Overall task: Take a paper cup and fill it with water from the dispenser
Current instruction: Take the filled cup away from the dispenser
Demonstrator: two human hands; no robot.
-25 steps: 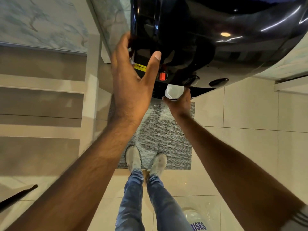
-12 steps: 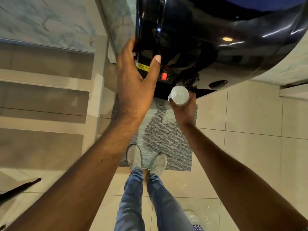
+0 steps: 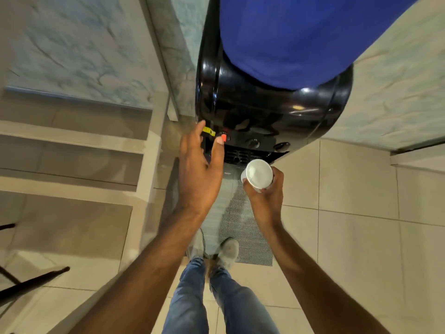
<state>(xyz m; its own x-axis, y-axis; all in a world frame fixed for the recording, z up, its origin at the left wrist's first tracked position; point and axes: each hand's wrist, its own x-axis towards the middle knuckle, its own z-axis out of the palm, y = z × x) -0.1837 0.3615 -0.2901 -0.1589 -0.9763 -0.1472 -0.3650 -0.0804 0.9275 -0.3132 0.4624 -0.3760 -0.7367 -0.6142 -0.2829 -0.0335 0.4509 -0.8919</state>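
Observation:
A black water dispenser (image 3: 272,116) stands ahead with a blue bottle (image 3: 301,37) on top. My right hand (image 3: 266,196) holds a white paper cup (image 3: 257,174) upright, just in front of and below the dispenser's taps and dark drip grille (image 3: 243,155). Whether the cup holds water I cannot tell. My left hand (image 3: 199,169) is spread open at the dispenser's left front corner, its thumb tip next to the red tap button (image 3: 224,137) and its fingers near a yellow label (image 3: 209,131). Two dark taps (image 3: 252,142) lie to the right of the red one.
A grey mat (image 3: 243,225) lies on the tiled floor below the dispenser, with my shoes at its near edge. Steps (image 3: 72,150) run along the left. Marble-look walls flank the dispenser. Dark chair legs (image 3: 31,283) show at the lower left.
The view has lifted, so the blue bottle now shows. My right hand has drawn the cup back and down from under the taps. My left hand has come off the dispenser's side.

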